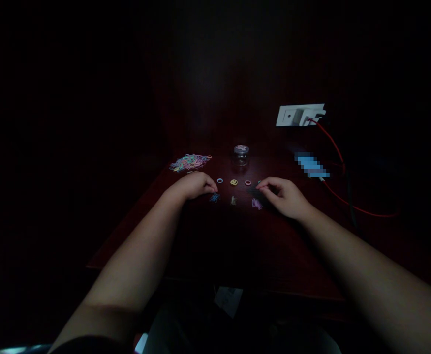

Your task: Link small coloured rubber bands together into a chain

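My left hand [197, 185] rests on the dark red table with its fingers closed, just above a small heap of blue rubber bands [214, 197]. Whatever those fingers may hold is hidden. On the right, the thumb and fingertips of my right hand [284, 195] meet in a pinch beside a teal ring [259, 182], partly covered by the fingers; I cannot make out what is pinched. Between my hands lie a blue ring [220, 181], yellow rings [233, 182] and a pink ring [248, 183]. Nearer me are pale yellowish bands [233, 200] and purple bands [257, 203].
A large mixed pile of coloured rubber bands [190, 162] lies at the back left. Behind the rings stands a lidded clear jar [241, 156]. A blurred blue object [312, 165] and a red cable [343, 199] lie right, below a wall socket [289, 116].
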A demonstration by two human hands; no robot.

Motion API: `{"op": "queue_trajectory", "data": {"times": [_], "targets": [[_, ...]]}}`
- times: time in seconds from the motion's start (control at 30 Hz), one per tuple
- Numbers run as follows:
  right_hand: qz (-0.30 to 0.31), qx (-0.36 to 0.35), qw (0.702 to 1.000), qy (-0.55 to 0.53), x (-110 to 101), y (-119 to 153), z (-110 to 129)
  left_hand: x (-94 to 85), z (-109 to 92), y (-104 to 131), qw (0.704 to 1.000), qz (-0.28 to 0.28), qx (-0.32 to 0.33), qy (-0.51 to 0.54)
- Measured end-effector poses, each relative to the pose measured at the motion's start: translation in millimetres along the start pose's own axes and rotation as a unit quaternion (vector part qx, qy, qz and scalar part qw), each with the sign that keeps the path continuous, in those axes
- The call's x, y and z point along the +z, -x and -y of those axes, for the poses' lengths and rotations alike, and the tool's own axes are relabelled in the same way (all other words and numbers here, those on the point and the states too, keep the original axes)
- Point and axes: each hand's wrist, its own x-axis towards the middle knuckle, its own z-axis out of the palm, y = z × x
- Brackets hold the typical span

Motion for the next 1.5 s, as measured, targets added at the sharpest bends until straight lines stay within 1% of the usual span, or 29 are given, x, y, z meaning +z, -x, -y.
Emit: {"op": "queue_trajectory", "data": {"times": [0.1,0.17,0.23,0.27,0.37,0.43,0.47,0.6,0.73,0.83,0.97,1.1,1.27,1.43,1.5], "targets": [[0.004,0.0,1.0,0.003,-0.3,0.0,0.6,2.2,-5.8,-2.0,1.0,-0.019,0.01,-0.022],[0.005,0.003,1.0,0.002,-0.5,0.0,0.6,3.1,-9.1,-1.9,0.999,-0.045,-0.003,-0.027],[0.005,0.007,1.0,0.002,-0.5,0.0,0.7,2.6,-12.7,0.2,0.997,-0.066,-0.046,-0.02],[0.004,0.007,1.0,0.003,-0.4,0.0,0.9,1.9,-14.9,1.9,0.995,-0.066,-0.078,-0.019],[0.006,-0.004,1.0,0.003,0.1,0.1,1.6,0.0,-23.2,6.6,0.984,-0.019,-0.176,-0.028],[0.007,-0.011,1.0,0.0,0.6,0.2,2.0,1.0,-29.2,7.4,0.977,0.005,-0.212,-0.033],[0.008,-0.011,1.0,-0.002,0.9,0.2,2.2,2.5,-32.0,6.8,0.975,0.006,-0.22,-0.037],[0.009,-0.01,1.0,-0.003,1.2,0.3,3.2,12.2,-38.6,-0.1,0.97,-0.008,-0.23,-0.072],[0.004,-0.013,1.0,0.002,1.3,0.4,4.1,20.2,-38.8,-5.0,0.97,-0.019,-0.227,-0.078],[0.006,-0.012,1.0,0.004,1.5,0.6,4.3,20.4,-37.0,-4.2,0.969,-0.023,-0.235,-0.067],[0.003,-0.012,1.0,0.006,1.8,0.5,5.3,15.2,-35.5,-1.2,0.965,-0.016,-0.259,-0.048],[0.003,-0.009,1.0,0.0,2.0,0.3,6.8,12.7,-36.2,-0.6,0.966,-0.015,-0.252,-0.055],[0.005,-0.003,1.0,0.0,2.5,0.4,6.6,17.9,-37.1,-3.2,0.964,-0.013,-0.258,-0.053],[0.002,-0.014,1.0,0.004,2.5,0.1,7.0,23.3,-34.7,-5.0,0.972,-0.027,-0.228,-0.042],[0.0,-0.014,1.0,0.003,2.4,0.0,7.2,24.2,-33.4,-5.0,0.973,-0.026,-0.229,-0.029]]}}
